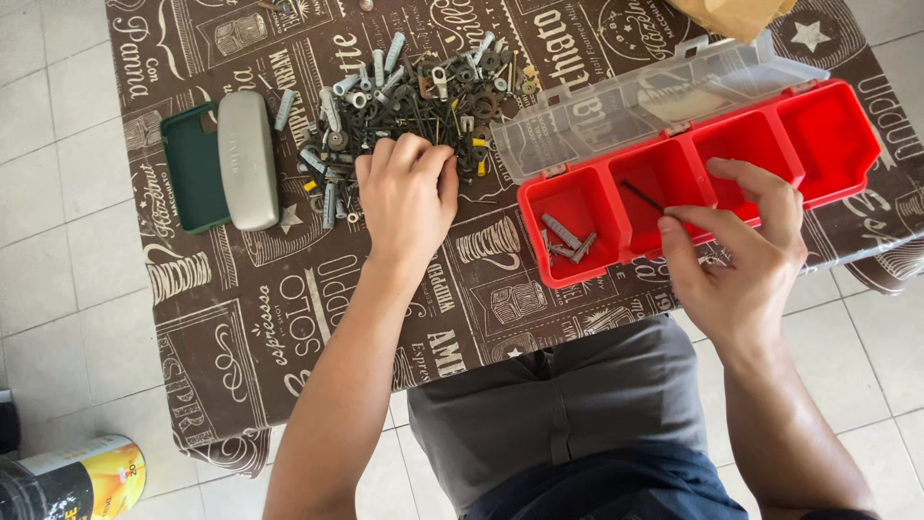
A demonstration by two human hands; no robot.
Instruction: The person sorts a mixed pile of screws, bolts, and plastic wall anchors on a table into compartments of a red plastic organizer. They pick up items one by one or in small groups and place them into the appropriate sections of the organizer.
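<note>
A heap of small hardware (423,91), screws, washers, nails and grey wall plugs, lies on the brown printed tablecloth. My left hand (404,193) rests at the heap's near edge, fingers curled down onto the pieces. A red compartment box (847,144) with a clear hinged lid (654,96) folded back sits to the right. My right hand (741,255) pinches a thin dark nail (643,197) over the box's second compartment from the left. Several grey wall plugs (568,239) lie in the leftmost compartment.
A dark green phone case (191,169) with a grey glasses case (246,159) on top lies left of the heap. A brown paper bag (736,14) sits at the table's far right. A yellow can (77,477) stands on the tiled floor at lower left.
</note>
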